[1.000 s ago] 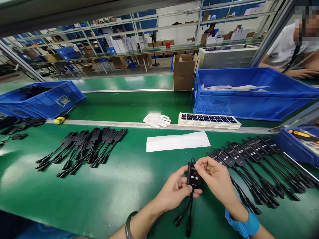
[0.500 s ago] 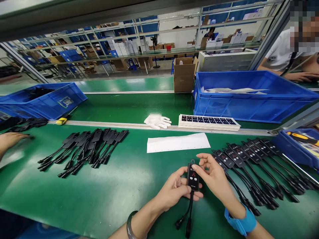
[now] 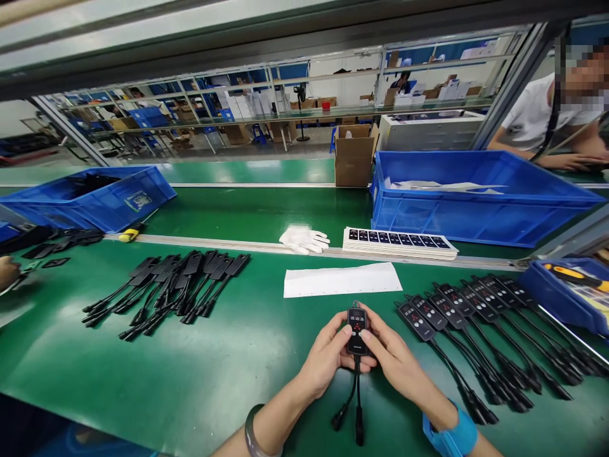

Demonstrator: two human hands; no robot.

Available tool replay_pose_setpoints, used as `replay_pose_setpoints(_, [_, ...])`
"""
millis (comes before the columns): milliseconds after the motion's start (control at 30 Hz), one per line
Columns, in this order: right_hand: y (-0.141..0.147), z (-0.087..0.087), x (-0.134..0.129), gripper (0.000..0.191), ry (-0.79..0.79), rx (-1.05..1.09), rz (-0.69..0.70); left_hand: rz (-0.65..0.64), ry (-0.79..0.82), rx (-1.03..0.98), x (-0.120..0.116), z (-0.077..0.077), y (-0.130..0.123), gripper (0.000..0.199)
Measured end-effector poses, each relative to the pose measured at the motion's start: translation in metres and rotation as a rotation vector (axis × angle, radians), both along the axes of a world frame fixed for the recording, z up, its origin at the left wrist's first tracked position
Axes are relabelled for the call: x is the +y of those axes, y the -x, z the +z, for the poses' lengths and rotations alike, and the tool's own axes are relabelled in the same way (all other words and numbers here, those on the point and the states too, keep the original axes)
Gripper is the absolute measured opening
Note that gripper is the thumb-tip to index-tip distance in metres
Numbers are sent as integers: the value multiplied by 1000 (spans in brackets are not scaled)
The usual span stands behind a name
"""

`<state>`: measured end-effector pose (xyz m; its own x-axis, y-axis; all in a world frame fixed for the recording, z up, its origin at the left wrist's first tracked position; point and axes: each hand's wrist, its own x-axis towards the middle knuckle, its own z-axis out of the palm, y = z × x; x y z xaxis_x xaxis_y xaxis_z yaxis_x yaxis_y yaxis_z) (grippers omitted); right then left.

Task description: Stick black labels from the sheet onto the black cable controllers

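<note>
You are grasping the controller (image 3: 356, 343) with both hands: the left hand (image 3: 323, 355) wraps its left side, the right hand (image 3: 390, 355) its right, and both thumbs lie on its face. It is over the near part of the desk (image 3: 200, 387), its cables (image 3: 359, 419) trailing toward you.

To your left, a broad stretch of green runs from your forearm to the pile (image 3: 193, 263) and down to the near edge, which slants across the lower left. Your right is tighter: the row (image 3: 450, 309) begins just beyond that hand. Ahead, the sheet (image 3: 342, 281) lies near the controller's top; past it the rail (image 3: 238, 245) crosses, with the glove (image 3: 304, 240) and the labels (image 3: 399, 245) at it. The blue bin (image 3: 476, 217) stands behind the labels.

Half a second ago your right fingers were up around the controller's top; now they are along its side. The controller has shifted left relative to the sheet, and the row's near end, then partly hidden by your hand, shows fully. At far left, a co-worker's hand (image 3: 8, 273) has drawn back toward the view's edge.
</note>
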<state>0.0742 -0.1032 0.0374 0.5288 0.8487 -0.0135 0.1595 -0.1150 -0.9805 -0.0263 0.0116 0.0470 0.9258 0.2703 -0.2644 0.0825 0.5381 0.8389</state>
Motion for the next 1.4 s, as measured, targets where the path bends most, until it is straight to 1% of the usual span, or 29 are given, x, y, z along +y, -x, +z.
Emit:
replay_pose_setpoints(67, [0,-2,1,46,1,-88,-53,-9,-84,12,-2,-4,-1,44])
replay_pose_setpoints(133, [2,-5,2,44,0,-174,-89,-28,-162,15,-4,-9,-1,44])
replay_pose_setpoints(200, [3,-6,2,45,11,-240,-98,-32,-197,18,-5,-13,-2,45])
replay_pose_setpoints(267, [0,-5,1,46,57,-285,-63,-31,-196,24,-5,-15,-3,45])
replay_pose_setpoints(300, [-5,-4,1,47,92,-309,-31,-39,-215,31,-4,-15,-2,45])
replay_pose_setpoints(333, [-12,-3,1,46,131,-348,2,-45,-270,38,-3,-15,-2,45])
replay_pose_setpoints(367, [-21,0,2,44,180,-408,27,-43,-369,44,-2,-15,-1,44])
replay_pose_setpoints(400, [-32,2,4,41,232,-484,34,-23,-501,50,0,-14,1,44])
replay_pose_setpoints(467, [-60,7,10,34,328,-640,3,44,-796,61,3,-12,4,45])
replay_pose_setpoints(500, [-75,10,15,31,357,-691,-26,68,-916,66,4,-12,6,48])
replay_pose_setpoints(567, [-106,14,24,32,365,-728,-62,52,-1063,72,6,-10,8,51])
replay_pose_setpoints(633, [-131,16,32,43,345,-720,-57,-9,-1134,64,7,-9,10,50])
replay_pose_setpoints(667, [-140,16,35,45,333,-706,-44,-35,-1157,56,7,-9,10,49])
replay_pose_setpoints(733, [-150,15,39,37,297,-654,-13,-77,-1211,41,10,-9,11,51])
replay_pose_setpoints(833, [-154,14,43,26,202,-523,2,-184,-1337,-9,16,-7,10,56])
replay_pose_setpoints(933, [-157,20,43,30,78,-328,-83,-350,-1463,-70,23,-4,8,61])
replay_pose_setpoints(967, [-160,25,42,33,27,-257,-133,-397,-1487,-79,25,-3,7,63])
replay_pose_setpoints(1033, [-170,43,37,35,-90,-125,-234,-447,-1511,-80,29,-1,4,64])
replay_pose_setpoints(1133, [-187,78,26,34,-251,14,-308,-435,-1514,-51,31,0,2,60])
replay_pose_setpoints(1200, [-192,99,17,44,-331,57,-322,-396,-1500,-15,30,1,0,57])
replay_pose_setpoints(1233, [-191,107,13,51,-349,59,-327,-375,-1485,9,29,1,-1,58])
replay_pose_setpoints(1300, [-182,113,3,56,-323,37,-326,-341,-1455,68,28,2,-3,66])
replay_pose_setpoints(1333, [-175,111,-2,53,-275,18,-316,-334,-1445,93,28,2,-4,71])
replay_pose_setpoints(1400, [-156,96,-13,41,-134,-27,-274,-326,-1438,115,27,2,-5,72])
